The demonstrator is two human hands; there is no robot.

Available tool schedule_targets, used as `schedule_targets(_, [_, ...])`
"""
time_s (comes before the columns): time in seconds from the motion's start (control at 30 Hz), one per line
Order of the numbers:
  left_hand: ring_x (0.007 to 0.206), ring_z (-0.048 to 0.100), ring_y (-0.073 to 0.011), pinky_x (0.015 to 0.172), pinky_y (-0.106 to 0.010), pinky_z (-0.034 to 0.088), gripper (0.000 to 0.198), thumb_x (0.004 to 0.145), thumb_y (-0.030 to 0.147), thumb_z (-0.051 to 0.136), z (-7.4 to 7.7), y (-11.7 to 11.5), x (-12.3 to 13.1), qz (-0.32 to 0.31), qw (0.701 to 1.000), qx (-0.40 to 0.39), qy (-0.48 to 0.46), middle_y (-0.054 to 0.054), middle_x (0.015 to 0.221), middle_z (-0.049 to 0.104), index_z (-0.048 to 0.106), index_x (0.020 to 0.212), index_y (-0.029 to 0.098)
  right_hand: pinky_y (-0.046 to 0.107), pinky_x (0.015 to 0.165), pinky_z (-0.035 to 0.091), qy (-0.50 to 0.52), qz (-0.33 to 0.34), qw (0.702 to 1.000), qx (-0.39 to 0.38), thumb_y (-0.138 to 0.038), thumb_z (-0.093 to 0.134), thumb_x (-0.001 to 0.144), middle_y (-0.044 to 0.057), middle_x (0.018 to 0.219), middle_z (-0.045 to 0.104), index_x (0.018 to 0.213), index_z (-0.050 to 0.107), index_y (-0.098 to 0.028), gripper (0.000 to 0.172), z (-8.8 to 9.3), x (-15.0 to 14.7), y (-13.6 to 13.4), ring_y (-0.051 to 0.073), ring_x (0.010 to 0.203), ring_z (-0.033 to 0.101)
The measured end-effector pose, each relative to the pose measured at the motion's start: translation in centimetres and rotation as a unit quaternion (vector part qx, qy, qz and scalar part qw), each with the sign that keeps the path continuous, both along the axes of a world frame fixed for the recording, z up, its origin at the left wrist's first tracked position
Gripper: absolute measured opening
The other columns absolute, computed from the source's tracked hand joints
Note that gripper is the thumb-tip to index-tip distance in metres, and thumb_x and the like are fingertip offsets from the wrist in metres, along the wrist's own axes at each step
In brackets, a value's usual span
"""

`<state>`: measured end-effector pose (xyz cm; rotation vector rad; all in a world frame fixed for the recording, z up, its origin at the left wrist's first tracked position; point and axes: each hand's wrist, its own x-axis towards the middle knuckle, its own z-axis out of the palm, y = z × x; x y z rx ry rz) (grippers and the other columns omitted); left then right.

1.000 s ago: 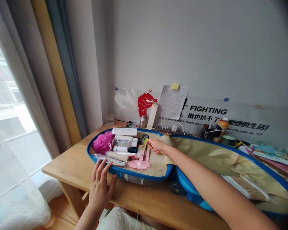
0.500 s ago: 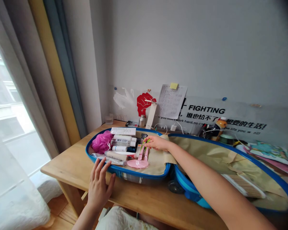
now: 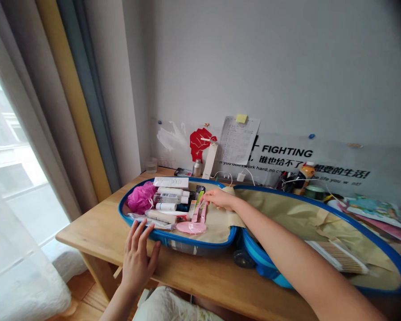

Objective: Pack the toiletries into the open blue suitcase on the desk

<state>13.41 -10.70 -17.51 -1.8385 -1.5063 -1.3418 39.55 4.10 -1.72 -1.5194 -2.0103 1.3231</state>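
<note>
An open blue suitcase (image 3: 177,238) lies on the wooden table, its left half holding packed toiletries. My right hand (image 3: 218,199) reaches into that half, fingertips pinched together at the upper end of slim pink sticks (image 3: 203,213); their exact kind is unclear. Below them lies a pink oval hairbrush or similar (image 3: 191,228). To their left are a clear bottle (image 3: 170,198), a white tube (image 3: 166,207), a beige tube (image 3: 161,216) and a purple bath puff (image 3: 141,198). My left hand (image 3: 139,252) is open, fingers spread at the suitcase's near rim, holding nothing.
The suitcase's right half (image 3: 280,209) lies open with a pack of cotton swabs or thin sticks (image 3: 337,257) inside. Behind stand a glass (image 3: 151,165), a small metallic bottle (image 3: 197,168), a white lamp (image 3: 210,160) and an orange-topped bottle (image 3: 305,174). A curtain (image 3: 70,98) hangs at left.
My right hand has shifted slightly, its fingers now drawn closer together over the end of the pink sticks. The left hand has stayed at the rim.
</note>
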Motion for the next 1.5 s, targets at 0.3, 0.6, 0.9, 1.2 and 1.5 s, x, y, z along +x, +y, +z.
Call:
schedule_targets(0.3, [0.147, 0.028, -0.0331, 0.115, -0.055, 0.035, 0.050, 0.096, 0.029, 0.051, 0.2, -0.1, 0.1, 0.003, 1.000, 0.000, 0.001, -0.014, 0.145, 0.047, 0.039, 0.144, 0.024, 0.018, 0.038, 0.018, -0.067, 0.023, 0.997, -0.020, -0.026, 0.065, 0.084, -0.006, 0.061, 0.057, 0.083, 0.061, -0.016, 0.011, -0.6, -0.5, -0.1, 0.001, 0.040, 0.026])
schedule_targets(0.6, [0.147, 0.028, -0.0326, 0.115, -0.054, 0.034, 0.048, 0.096, 0.027, 0.051, 0.4, -0.1, 0.2, 0.005, 1.000, 0.004, 0.006, -0.015, 0.145, 0.047, 0.041, 0.143, 0.023, 0.017, 0.049, 0.044, -0.128, 0.014, 0.992, -0.008, -0.034, 0.059, 0.094, -0.003, 0.079, 0.061, 0.103, 0.061, -0.014, 0.022, -2.0, -1.3, 0.0, 0.004, 0.056, 0.050])
schedule_targets(0.9, [0.147, 0.029, -0.0329, 0.115, -0.053, 0.035, 0.048, 0.096, 0.029, 0.050, 0.1, 0.0, 0.1, 0.008, 1.000, 0.004, 0.011, -0.015, 0.144, 0.048, 0.040, 0.143, 0.022, 0.030, 0.073, 0.056, -0.062, -0.066, 0.996, 0.007, -0.041, 0.057, 0.094, 0.004, 0.103, 0.065, 0.112, 0.061, -0.015, 0.032, -1.7, -0.9, 1.2, 0.012, 0.083, 0.064])
schedule_targets(1.2, [0.147, 0.029, -0.0332, 0.115, -0.055, 0.035, 0.051, 0.096, 0.029, 0.050, 0.0, 0.0, 0.0, 0.006, 1.000, -0.002, 0.007, -0.014, 0.146, 0.047, 0.038, 0.145, 0.024, 0.016, 0.065, 0.049, 0.074, -0.044, 0.996, -0.014, -0.011, 0.056, 0.088, 0.007, 0.106, 0.072, 0.106, 0.064, -0.016, 0.021, 0.3, 0.7, 0.5, 0.009, 0.089, 0.068])
schedule_targets(1.5, [0.147, 0.028, -0.0326, 0.116, -0.054, 0.034, 0.051, 0.096, 0.028, 0.051, -0.1, 0.0, 0.0, 0.005, 1.000, 0.003, 0.005, -0.014, 0.146, 0.047, 0.039, 0.145, 0.024, 0.017, 0.064, 0.051, 0.103, -0.025, 0.994, -0.015, -0.016, 0.067, 0.079, 0.007, 0.106, 0.073, 0.102, 0.068, -0.016, 0.023, -0.2, 1.3, 1.1, 0.008, 0.076, 0.064])
